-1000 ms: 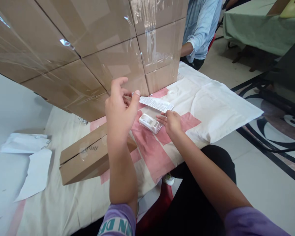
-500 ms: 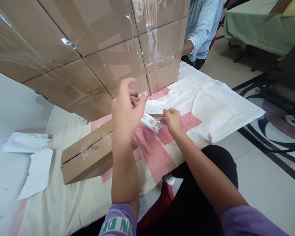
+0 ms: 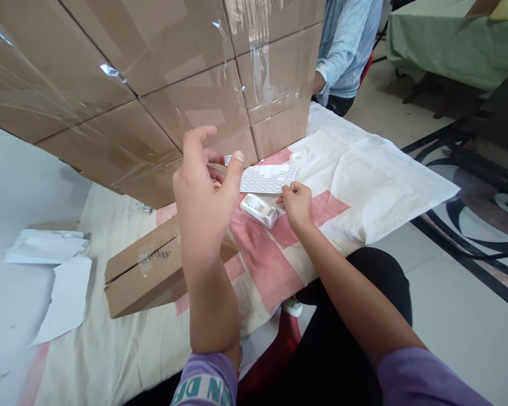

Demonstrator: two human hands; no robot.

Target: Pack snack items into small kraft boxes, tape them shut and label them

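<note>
Between the thumb and a finger of my left hand (image 3: 207,186) is a small sticker (image 3: 228,160) with a dark printed border. My right hand (image 3: 295,204) pinches the lower right corner of a white sticker sheet (image 3: 266,179), printed with rows of small outlined labels; some places along its top are bare. Just below the sheet lies a white tape dispenser (image 3: 259,211) on the cloth, close to my right fingertips. A closed brown cardboard box (image 3: 148,270) lies at the left, partly behind my left forearm.
A tall stack of taped cardboard boxes (image 3: 186,84) stands across the far side of the cloth-covered table (image 3: 254,270). White papers (image 3: 68,293) lie at the left. Beyond the stack sits a person in a light blue sleeve (image 3: 342,62). A small white ring (image 3: 297,157) rests near the stack.
My left hand, with the small sticker, has moved left and slightly up, away from the sheet. More of the sheet's left part shows now. My right hand has barely moved.
</note>
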